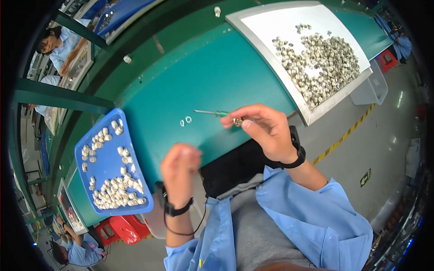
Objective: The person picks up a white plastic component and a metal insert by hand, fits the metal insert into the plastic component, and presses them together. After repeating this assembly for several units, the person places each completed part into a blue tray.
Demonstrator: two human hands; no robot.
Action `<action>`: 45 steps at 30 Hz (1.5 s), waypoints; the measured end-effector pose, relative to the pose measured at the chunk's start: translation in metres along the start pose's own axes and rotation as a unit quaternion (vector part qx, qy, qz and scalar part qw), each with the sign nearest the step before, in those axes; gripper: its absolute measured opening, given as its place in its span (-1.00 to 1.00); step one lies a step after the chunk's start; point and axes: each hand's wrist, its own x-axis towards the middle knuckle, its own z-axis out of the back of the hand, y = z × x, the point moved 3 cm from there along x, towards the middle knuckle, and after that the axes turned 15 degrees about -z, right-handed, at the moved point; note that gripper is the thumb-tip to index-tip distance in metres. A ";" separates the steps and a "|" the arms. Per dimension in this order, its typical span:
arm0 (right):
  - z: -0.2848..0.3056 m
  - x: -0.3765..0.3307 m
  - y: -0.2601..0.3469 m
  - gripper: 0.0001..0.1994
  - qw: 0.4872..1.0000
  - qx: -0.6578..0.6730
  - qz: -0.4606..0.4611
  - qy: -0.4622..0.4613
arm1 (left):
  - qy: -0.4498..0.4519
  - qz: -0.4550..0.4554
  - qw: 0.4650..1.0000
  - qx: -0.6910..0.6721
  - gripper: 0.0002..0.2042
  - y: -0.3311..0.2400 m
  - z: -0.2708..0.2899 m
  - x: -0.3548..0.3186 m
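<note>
My right hand (269,131) is closed in a pinch on a small metal fitting (238,122), held above the green table (167,83). Just behind those fingertips lies a screwdriver (209,112), its thin shaft pointing left and its green handle partly covered by the hand. To the left of it, two small pale rings (185,121) rest side by side on the tabletop. My left hand (181,169) is raised near the table's front edge, between the blue tray and my right hand. Motion smears its fingers, so whether it holds anything cannot be made out.
A blue tray (101,169) at the left holds many small white fittings. At the far right, a metal-framed board (253,34) with a white surface carries a heap of small metal parts. Green posts (63,97) rise at the left. Other people sit beyond, near red stools (129,229).
</note>
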 end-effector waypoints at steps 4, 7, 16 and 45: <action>-0.014 -0.006 0.004 -0.80 0.998 0.023 0.062 0.011 | 0.067 -0.003 0.993 -0.101 -0.79 0.003 -0.058 0.003; -0.013 -0.006 0.000 -0.81 0.996 0.013 0.090 0.004 | 0.064 -0.021 0.975 -0.212 -0.78 0.004 -0.075 0.006; 0.006 -0.005 0.001 -0.85 0.990 -0.049 0.119 0.051 | 0.048 0.019 0.978 -0.203 -0.78 0.007 -0.071 0.006; 0.006 -0.011 0.020 -0.89 0.933 -0.260 0.247 -0.005 | 0.011 0.050 0.984 -0.173 -0.79 0.014 -0.065 -0.009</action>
